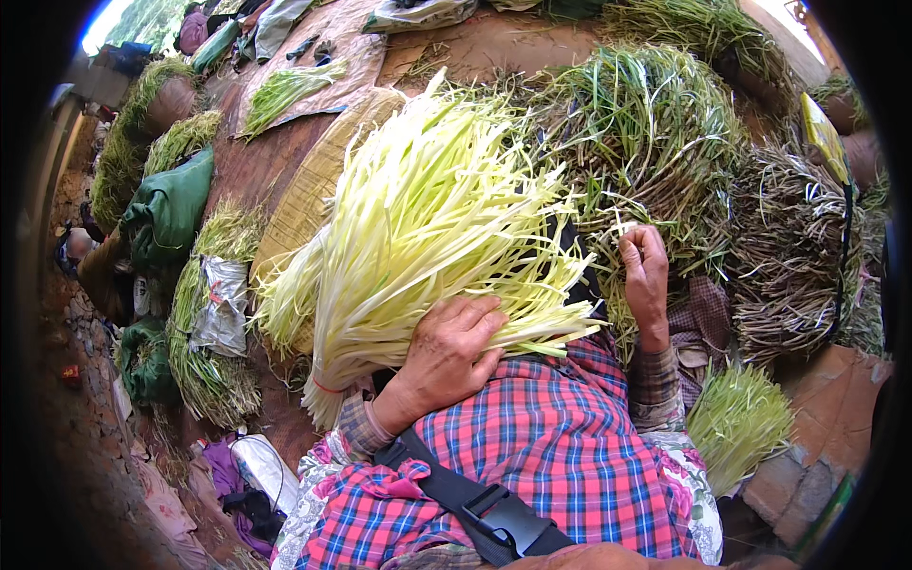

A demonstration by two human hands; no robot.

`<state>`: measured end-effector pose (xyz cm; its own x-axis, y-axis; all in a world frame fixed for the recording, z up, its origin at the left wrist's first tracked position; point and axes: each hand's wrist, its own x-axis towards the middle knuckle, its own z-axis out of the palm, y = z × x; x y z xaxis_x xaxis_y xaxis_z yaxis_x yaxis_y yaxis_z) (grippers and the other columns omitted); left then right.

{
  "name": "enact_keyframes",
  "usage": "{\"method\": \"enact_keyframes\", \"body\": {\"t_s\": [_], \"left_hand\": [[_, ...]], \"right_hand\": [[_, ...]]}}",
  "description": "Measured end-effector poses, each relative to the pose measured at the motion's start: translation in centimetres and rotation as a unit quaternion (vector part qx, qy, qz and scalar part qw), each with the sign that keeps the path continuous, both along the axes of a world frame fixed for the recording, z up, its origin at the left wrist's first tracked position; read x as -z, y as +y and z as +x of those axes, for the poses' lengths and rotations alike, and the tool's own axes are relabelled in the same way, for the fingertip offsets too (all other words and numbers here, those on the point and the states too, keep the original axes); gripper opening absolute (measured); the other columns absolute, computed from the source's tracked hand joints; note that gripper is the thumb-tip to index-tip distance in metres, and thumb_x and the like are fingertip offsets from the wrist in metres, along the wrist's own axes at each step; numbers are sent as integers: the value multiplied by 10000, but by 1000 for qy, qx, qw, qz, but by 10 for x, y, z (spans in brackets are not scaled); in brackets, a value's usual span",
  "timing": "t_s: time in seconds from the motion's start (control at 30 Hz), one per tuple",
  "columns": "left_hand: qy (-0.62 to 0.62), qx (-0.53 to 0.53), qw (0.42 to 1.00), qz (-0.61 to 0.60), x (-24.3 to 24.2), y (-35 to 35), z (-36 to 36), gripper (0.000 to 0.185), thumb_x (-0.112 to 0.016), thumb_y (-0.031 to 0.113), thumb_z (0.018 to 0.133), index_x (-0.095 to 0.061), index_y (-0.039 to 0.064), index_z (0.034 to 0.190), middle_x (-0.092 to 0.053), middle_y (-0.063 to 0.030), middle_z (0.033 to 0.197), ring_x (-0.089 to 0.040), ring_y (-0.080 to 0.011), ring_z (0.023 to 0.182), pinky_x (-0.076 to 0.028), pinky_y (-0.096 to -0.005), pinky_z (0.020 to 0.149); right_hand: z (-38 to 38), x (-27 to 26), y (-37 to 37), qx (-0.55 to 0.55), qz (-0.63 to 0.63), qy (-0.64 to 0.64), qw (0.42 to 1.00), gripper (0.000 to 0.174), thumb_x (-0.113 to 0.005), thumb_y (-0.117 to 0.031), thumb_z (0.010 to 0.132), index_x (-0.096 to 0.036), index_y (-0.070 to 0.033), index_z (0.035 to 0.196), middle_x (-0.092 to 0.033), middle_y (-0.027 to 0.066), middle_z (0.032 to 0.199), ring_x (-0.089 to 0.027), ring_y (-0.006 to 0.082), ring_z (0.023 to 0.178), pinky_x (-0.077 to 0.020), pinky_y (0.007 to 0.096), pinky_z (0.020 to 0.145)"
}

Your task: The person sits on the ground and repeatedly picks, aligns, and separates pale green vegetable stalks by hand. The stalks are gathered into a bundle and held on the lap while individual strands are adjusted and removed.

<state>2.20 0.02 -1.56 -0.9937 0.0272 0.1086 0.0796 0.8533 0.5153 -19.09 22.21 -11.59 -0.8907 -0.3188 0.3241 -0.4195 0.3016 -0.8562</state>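
Observation:
A large heap of pale yellow chives (pixel 420 214) lies across my lap, white stalks toward the lower left and leaf tips fanned upward and right. A red band (pixel 328 385) circles the stalks at the lower left. My left hand (pixel 456 349) is laid over the near stalks, fingers curled onto them. Raised to the right of the heap, my right hand (pixel 645 271) has its thumb and curled fingers together. A thin pale strip shows by those fingertips; whether they pinch it is unclear. Behind that hand rises a big pile of green and withered chives (pixel 641 157).
Bundled dry stalks (pixel 787 263) stand farther right, above a small yellow-green bunch (pixel 741 420). A yellow woven sack (pixel 306 206) lies under the heap's left side. At left are a green sack (pixel 171 206) and a chive bundle (pixel 214 328). Loose chives (pixel 292 92) rest on a sheet.

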Motion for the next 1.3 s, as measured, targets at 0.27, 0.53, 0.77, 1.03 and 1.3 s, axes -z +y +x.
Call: {"method": "enact_keyframes", "body": {"t_s": [0.27, 0.53, 0.77, 1.03, 1.3], "left_hand": [[3, 8, 1000, -2, -2, 0, 3, 415, -789, 166, 789, -680, 81, 1180, -675, -111, 1280, -625, -331, 1148, -483, -463, 995], [72, -2, 996, 51, -4, -1, 9, 537, -808, 103, 759, -647, 63, 1269, -613, -159, 1411, -611, -365, 1248, -500, -472, 1025], [-18, -22, 995, 97, -5, 2, 7, 602, -820, 128, 775, -616, 57, 1337, -587, -182, 1448, -602, -391, 1288, -502, -457, 1072], [-27, -23, 999, 34, 4, -1, 9, 462, -814, 189, 794, -676, 77, 1221, -617, -156, 1406, -639, -366, 1224, -530, -450, 1023], [-33, -18, 999, 34, 1, -1, 7, 443, -784, 212, 821, -673, 66, 1224, -619, -175, 1392, -640, -370, 1217, -529, -452, 1019]], "right_hand": [[28, -64, -57, -204, 110, 50, 971, 151, -652, -42, 928, -692, -63, 1072, -672, 97, 733, -655, 227, 591, -509, 358, 555], [47, -47, -78, -275, 89, 69, 955, 111, -715, -121, 911, -648, -35, 936, -685, 152, 793, -686, 326, 667, -527, 404, 592], [72, -31, -28, -297, -119, -281, 905, 141, -617, -166, 1018, -627, -44, 948, -553, -42, 750, -484, 78, 590, -412, 279, 526], [16, -52, 12, -147, -330, -259, 896, 305, -456, -311, 1074, -503, -107, 852, -484, -4, 788, -388, 63, 574, -275, 212, 462], [27, -101, -5, -119, -139, -103, 978, 138, -720, -2, 955, -640, -23, 1066, -511, -75, 776, -424, 13, 669, -355, 187, 609]]}}
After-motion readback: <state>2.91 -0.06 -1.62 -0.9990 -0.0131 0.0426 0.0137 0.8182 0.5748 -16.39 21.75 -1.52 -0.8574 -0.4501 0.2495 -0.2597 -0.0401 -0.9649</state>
